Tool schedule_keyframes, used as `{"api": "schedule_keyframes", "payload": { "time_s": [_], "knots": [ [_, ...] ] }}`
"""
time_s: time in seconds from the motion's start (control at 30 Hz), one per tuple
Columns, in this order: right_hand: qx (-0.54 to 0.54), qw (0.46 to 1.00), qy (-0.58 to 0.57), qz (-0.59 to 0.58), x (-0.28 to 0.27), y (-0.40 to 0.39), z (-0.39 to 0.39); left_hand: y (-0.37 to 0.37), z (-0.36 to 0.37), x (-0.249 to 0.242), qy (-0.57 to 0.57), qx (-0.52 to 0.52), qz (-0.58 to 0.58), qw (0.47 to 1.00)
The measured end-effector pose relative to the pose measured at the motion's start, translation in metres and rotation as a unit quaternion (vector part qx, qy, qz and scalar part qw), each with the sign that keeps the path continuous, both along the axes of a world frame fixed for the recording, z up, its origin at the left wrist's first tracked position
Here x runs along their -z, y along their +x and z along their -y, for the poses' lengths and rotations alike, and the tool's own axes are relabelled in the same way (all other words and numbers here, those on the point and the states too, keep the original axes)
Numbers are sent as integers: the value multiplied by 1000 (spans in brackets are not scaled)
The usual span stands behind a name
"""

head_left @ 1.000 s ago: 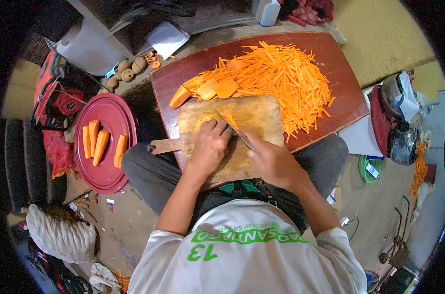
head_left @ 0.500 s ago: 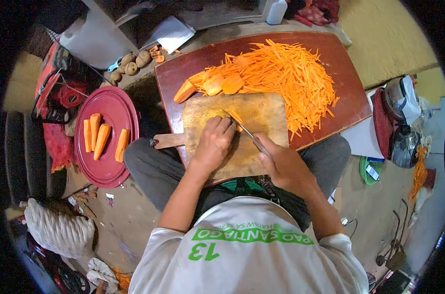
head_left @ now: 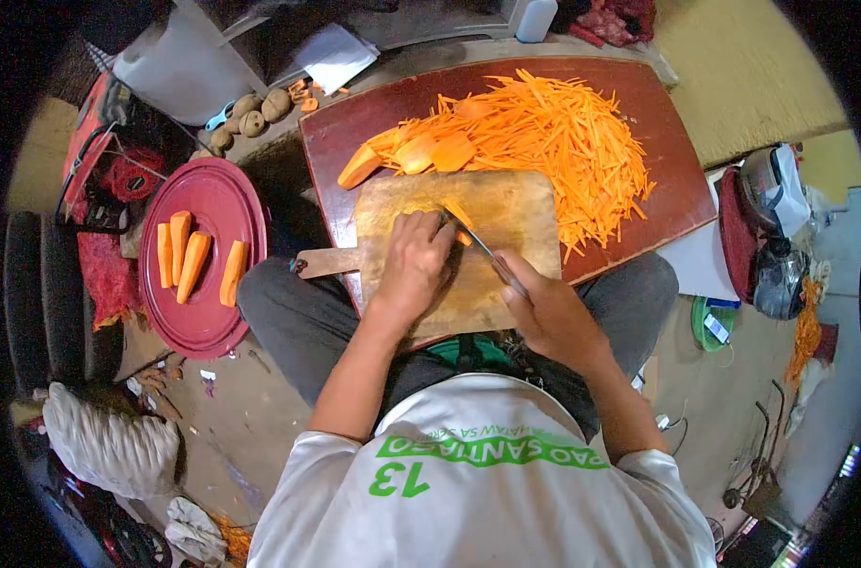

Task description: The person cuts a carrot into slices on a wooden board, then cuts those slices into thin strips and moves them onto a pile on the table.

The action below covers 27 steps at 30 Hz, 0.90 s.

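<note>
A wooden cutting board point(head_left: 506, 199) with a handle at its left lies in front of me. On it my left hand point(head_left: 415, 260) is closed, fingers bent and pressed down on a piece of carrot point(head_left: 457, 211) that they mostly hide. My right hand point(head_left: 552, 310) grips a knife point(head_left: 488, 251) by its handle, the blade slanting up and left beside the left fingertips and against the carrot. Beyond the board spreads a big heap of carrot strips point(head_left: 573, 142). Several thicker carrot slices point(head_left: 452, 151) lie at the heap's left end.
The board rests on a dark red tabletop point(head_left: 677, 199) over my knees. At left, a round red lid-like tray point(head_left: 213, 336) bears several peeled carrots point(head_left: 194, 265). Brown round vegetables point(head_left: 276, 105) lie at the back left. A green basin point(head_left: 705, 327) with a phone stands at right.
The view has shifted slightly. Both hands stay at the carrot on the board, and the knife has moved only a little, its blade now showing further along beside the left fingers.
</note>
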State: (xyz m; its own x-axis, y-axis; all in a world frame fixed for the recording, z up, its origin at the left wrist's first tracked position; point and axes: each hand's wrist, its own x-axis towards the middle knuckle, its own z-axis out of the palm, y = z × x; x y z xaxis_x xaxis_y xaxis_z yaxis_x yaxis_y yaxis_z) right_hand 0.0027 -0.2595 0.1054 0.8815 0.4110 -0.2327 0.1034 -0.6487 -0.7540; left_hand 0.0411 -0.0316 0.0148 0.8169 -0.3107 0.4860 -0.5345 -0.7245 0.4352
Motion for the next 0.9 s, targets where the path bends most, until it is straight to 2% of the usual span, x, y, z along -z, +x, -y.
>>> {"api": "schedule_keyframes", "payload": {
  "time_s": [0.03, 0.13, 0.23, 0.33, 0.53, 0.63, 0.73, 0.83, 0.9],
  "knots": [
    [10, 1000, -9, -2, 4, 1, -5, 1, 0, 2, 7, -2, 1, 1000],
    [-14, 993, 52, 106, 30, 27, -17, 2, 2, -3, -3, 2, 6, 1000],
    [-15, 987, 74, 141, 27, 29, -20, 3, 0, -1, 14, -6, 5, 1000],
    [2, 997, -41, -62, -25, 10, -9, 2, -3, 1, -5, -2, -2, 1000],
    [-8, 992, 22, 121, 30, 27, -24, 2, -2, -1, -2, -5, 1, 1000],
    [-25, 997, 45, 61, 18, 38, -30, 2, -5, -4, -8, 1, -19, 1000],
    [4, 999, 47, 14, 10, 15, -13, 2, -8, -4, -22, 8, -30, 999],
    [13, 1000, -2, -21, -1, 7, -12, 2, -7, -3, -13, 6, -39, 999],
    [20, 999, 15, 20, 20, 16, -18, 3, -8, 2, -7, 2, -32, 999]
  ]
}}
